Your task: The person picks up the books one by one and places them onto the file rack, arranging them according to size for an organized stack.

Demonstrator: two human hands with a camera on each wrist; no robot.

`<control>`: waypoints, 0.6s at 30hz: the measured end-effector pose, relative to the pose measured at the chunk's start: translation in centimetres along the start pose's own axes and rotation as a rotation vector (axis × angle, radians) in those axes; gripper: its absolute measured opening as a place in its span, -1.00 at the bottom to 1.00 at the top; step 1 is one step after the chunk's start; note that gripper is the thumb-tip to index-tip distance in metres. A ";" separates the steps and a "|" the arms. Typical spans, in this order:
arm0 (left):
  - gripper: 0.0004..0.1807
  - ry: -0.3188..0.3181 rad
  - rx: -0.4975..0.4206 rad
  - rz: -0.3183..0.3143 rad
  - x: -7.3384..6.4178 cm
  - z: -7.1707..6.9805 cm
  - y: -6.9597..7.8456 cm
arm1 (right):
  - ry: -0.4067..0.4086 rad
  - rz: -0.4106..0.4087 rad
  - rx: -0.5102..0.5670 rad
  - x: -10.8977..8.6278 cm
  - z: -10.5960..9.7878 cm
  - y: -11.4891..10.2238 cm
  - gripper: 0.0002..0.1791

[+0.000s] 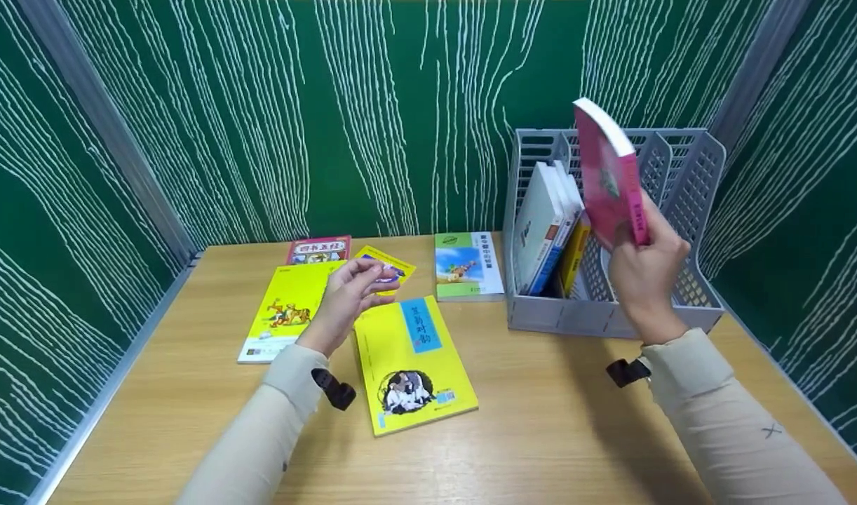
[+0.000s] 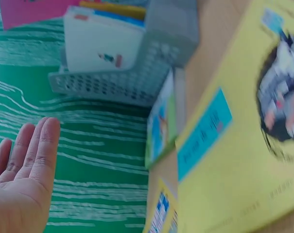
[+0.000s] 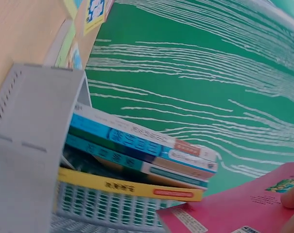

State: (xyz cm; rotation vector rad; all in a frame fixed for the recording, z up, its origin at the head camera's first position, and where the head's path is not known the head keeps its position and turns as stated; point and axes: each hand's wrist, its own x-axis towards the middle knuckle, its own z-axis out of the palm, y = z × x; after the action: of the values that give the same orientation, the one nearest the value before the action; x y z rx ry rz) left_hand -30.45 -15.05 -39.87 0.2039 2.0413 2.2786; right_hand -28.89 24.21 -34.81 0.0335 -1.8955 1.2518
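My right hand grips a pink book by its lower spine side, holding it upright above the grey file rack. In the right wrist view the pink book is close to a yellow-spined book in the rack. Several books, some white-covered, lean in the left part of the rack. My left hand hovers with relaxed fingers over the table, holding nothing. Below and beside it lies a yellow book with a blue title panel.
A yellow book with a tiger picture, a pink-red book and a small yellow book lie at the left. A green-and-blue book lies left of the rack. A green wall with white lines stands behind the table.
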 end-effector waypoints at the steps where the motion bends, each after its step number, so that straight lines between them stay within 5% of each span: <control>1: -0.61 0.009 0.021 0.000 0.1 -0.2 -0.2 | 0.008 0.021 0.011 0.1 0.1 0.2 -0.49; 8: -0.58 0.051 0.183 -0.021 0.6 -1.8 -1.6 | 0.039 0.115 0.095 0.5 0.9 2.1 -0.60; 14: -0.57 0.056 0.265 -0.062 1.1 -2.8 -2.5 | -0.036 0.340 0.182 0.7 1.8 4.0 -0.50; 18: -0.58 0.058 0.297 -0.089 1.3 -3.2 -3.0 | -0.057 0.414 0.221 0.6 2.3 5.0 -0.47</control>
State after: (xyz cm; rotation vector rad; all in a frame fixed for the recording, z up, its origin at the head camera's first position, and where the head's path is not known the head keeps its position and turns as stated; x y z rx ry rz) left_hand -32.31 -17.71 -43.09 0.0624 2.3605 1.9450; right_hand -32.90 25.19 -38.46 -0.2190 -1.8605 1.7518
